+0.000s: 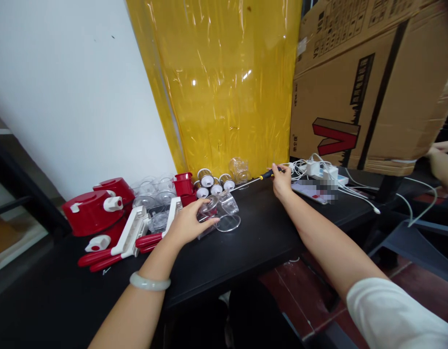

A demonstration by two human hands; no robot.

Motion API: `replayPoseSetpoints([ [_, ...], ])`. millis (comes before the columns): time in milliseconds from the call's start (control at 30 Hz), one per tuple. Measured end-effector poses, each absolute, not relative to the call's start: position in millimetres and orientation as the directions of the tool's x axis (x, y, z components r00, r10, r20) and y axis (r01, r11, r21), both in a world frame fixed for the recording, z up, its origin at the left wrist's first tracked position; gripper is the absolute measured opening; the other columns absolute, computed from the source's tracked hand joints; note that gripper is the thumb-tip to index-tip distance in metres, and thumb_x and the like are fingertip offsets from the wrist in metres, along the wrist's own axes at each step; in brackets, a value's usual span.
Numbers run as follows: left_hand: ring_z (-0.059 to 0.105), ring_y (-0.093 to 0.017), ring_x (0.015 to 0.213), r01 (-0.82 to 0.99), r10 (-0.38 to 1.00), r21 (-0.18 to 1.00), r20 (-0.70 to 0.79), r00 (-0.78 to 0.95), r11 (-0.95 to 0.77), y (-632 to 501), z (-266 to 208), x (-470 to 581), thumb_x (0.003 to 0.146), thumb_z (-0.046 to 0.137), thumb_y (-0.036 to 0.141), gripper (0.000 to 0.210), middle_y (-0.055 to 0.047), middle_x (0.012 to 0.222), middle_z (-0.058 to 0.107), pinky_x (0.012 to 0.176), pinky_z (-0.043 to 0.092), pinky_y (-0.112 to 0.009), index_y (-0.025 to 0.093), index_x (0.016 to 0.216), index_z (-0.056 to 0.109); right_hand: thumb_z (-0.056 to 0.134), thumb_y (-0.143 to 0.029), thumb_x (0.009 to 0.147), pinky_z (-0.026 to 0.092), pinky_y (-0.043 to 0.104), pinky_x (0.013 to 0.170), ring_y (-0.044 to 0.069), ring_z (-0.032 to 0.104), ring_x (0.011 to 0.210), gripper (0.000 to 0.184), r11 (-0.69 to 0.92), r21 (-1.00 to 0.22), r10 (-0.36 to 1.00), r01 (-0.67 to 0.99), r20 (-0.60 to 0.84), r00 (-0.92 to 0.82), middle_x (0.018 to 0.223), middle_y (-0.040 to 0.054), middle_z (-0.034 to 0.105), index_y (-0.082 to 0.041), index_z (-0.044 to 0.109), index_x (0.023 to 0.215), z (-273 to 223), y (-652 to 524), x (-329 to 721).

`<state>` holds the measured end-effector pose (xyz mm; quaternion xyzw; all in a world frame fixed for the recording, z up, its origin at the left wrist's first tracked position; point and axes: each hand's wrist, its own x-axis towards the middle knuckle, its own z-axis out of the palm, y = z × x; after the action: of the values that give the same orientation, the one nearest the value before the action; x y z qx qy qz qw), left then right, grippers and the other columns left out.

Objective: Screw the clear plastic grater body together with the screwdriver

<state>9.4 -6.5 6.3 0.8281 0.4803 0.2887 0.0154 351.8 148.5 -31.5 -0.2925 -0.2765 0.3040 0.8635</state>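
Note:
My left hand grips a clear plastic part with a round rim, low over the black table. In my right hand is a screwdriver with a black and yellow handle. Its long shaft points left, and the tip reaches the clear part; whether it touches a screw there is too small to tell. Behind my left hand lie several metal-and-white cylinders and a red plastic container. To its left are white frames with red handles and several clear cups.
Red round housings with white knobs stand at the table's left. White cables and chargers and a phone lie right of my right hand. A large cardboard box and yellow plastic curtain stand behind; another person's arm shows at right.

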Motion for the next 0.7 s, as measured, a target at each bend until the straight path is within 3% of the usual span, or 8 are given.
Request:
replayPoseSetpoints([
  [167, 0.071, -0.031, 0.102, 0.793, 0.807, 0.291, 0.455, 0.377, -0.535, -7.4, 6.7, 9.9, 0.08, 0.07, 0.064, 0.06, -0.009, 0.115, 0.074, 0.089, 0.055, -0.043, 0.024, 0.124, 0.06, 0.077, -0.036, 0.076, 0.055, 0.026, 0.061, 0.015, 0.071, 0.074, 0.039, 0.568, -0.656, 0.774, -0.497, 0.218, 0.595, 0.087, 0.0003, 0.072, -0.025, 0.043, 0.091, -26.6, 147.0, 352.2],
  [267, 0.071, -0.031, 0.102, 0.801, 0.812, 0.287, 0.45, 0.371, -0.526, -9.3, 8.0, 11.2, 0.079, 0.07, 0.064, 0.061, -0.009, 0.115, 0.074, 0.089, 0.055, -0.043, 0.024, 0.125, 0.06, 0.07, -0.034, 0.082, 0.058, 0.03, 0.064, 0.014, 0.07, 0.071, 0.032, 0.541, -0.647, 0.804, -0.537, 0.209, 0.557, 0.088, -0.0013, 0.072, -0.026, 0.04, 0.088, -22.5, 144.9, 352.1],
  [467, 0.07, -0.032, 0.105, 0.791, 0.808, 0.297, 0.455, 0.375, -0.535, -10.4, 9.3, 13.6, 0.08, 0.071, 0.062, 0.062, -0.011, 0.117, 0.073, 0.093, 0.053, -0.044, 0.023, 0.127, 0.06, 0.069, -0.039, 0.083, 0.051, 0.023, 0.058, 0.009, 0.062, 0.059, 0.034, 0.476, -0.693, 0.831, -0.541, 0.153, 0.535, 0.078, -0.0102, 0.062, -0.03, 0.038, 0.096, -22.2, 140.3, 353.6],
  [600, 0.069, -0.032, 0.107, 0.793, 0.813, 0.306, 0.455, 0.363, -0.526, -7.8, 7.3, 12.6, 0.08, 0.071, 0.062, 0.064, -0.011, 0.119, 0.072, 0.093, 0.053, -0.044, 0.022, 0.129, 0.059, 0.075, -0.045, 0.077, 0.044, 0.019, 0.054, 0.008, 0.058, 0.056, 0.044, 0.49, -0.714, 0.816, -0.5, 0.173, 0.552, 0.078, -0.0093, 0.062, -0.03, 0.04, 0.098, -22.1, 138.1, 352.8],
  [700, 0.07, -0.031, 0.105, 0.789, 0.812, 0.313, 0.456, 0.364, -0.529, -6.3, 6.0, 11.1, 0.079, 0.071, 0.063, 0.065, -0.011, 0.119, 0.072, 0.091, 0.053, -0.043, 0.022, 0.128, 0.06, 0.08, -0.037, 0.072, 0.043, 0.018, 0.054, 0.008, 0.06, 0.058, 0.047, 0.504, -0.696, 0.807, -0.511, 0.17, 0.565, 0.077, -0.0086, 0.065, -0.029, 0.042, 0.099, -19.4, 134.8, 351.1],
])
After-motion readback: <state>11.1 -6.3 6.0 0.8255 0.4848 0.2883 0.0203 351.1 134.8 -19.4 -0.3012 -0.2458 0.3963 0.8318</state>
